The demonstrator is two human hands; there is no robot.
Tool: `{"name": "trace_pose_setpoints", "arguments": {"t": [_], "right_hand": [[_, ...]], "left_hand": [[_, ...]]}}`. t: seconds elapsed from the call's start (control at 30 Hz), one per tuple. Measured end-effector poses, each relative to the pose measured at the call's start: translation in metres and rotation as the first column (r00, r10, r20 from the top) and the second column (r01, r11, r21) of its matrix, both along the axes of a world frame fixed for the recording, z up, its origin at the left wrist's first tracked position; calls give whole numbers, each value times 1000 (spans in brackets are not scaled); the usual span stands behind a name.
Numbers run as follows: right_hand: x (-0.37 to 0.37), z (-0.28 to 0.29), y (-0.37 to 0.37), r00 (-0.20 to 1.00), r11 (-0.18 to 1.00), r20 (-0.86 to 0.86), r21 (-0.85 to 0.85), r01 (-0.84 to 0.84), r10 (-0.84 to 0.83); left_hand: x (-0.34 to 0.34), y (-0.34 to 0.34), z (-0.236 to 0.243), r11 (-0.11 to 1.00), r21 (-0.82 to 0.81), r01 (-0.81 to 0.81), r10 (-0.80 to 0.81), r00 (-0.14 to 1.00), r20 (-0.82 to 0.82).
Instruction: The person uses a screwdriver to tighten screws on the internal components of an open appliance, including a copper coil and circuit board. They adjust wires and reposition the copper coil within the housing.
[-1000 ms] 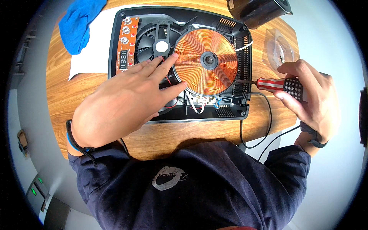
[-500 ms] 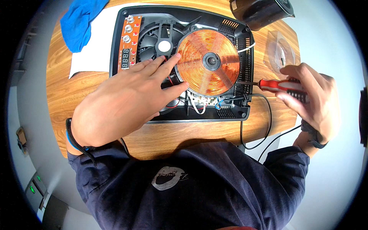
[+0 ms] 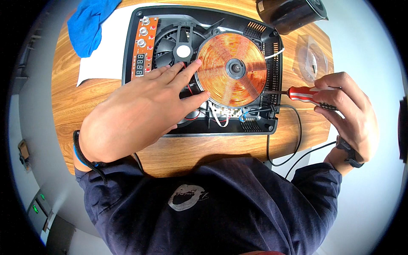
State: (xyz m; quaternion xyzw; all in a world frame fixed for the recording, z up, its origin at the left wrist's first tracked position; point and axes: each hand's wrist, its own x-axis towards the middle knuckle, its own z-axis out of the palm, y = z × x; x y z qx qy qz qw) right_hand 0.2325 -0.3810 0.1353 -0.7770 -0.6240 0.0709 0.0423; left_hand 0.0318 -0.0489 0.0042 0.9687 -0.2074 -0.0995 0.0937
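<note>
An opened black induction cooker housing [image 3: 202,129] shows an orange control board [image 3: 142,51], a fan [image 3: 168,44] and a round copper coil [image 3: 231,87]. My left hand [image 3: 131,108] lies over its lower left with fingers spread, fingertips at the coil's left edge and over red wires beside the fan. My right hand [image 3: 352,114] grips a screwdriver with a red, white and star-patterned handle [image 3: 299,93]. Its shaft points left to the coil's lower right edge; the tip is too small to make out.
The wooden table [image 3: 199,151] also holds white paper [image 3: 97,70], a blue cloth [image 3: 89,25] at the back left, a black kettle [image 3: 284,15] at the back right and clear plastic packaging [image 3: 310,55]. Black cables [image 3: 297,127] loop beside the housing's lower right.
My right fingers have shifted and curled further over the screwdriver handle, which looks rotated. The housing and screwdriver sit slightly further right than one second ago. My left hand is almost unmoved.
</note>
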Motion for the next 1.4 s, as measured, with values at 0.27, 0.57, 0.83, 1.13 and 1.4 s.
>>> {"name": "trace_pose_setpoints", "arguments": {"t": [0.27,0.57,0.83,1.13,1.4], "right_hand": [[-1,10,-10,998,998,-3,12,66,-66],[20,-17,-44,892,898,108,96,430,-439],[50,-111,-85,882,878,-80,88,471,-465],[58,-153,-73,852,898,-323,12,439,-412],[77,-157,-54,857,910,-308,-100,402,-413]], "left_hand": [[0,1,0,1000,1,3,-3,1000,1],[2,5,-1,999,-26,45,-43,998,53],[16,6,11,996,-86,31,-31,1000,0],[48,11,0,965,-261,12,-7,1000,22],[68,2,-3,979,-196,57,-63,998,-26]]}}
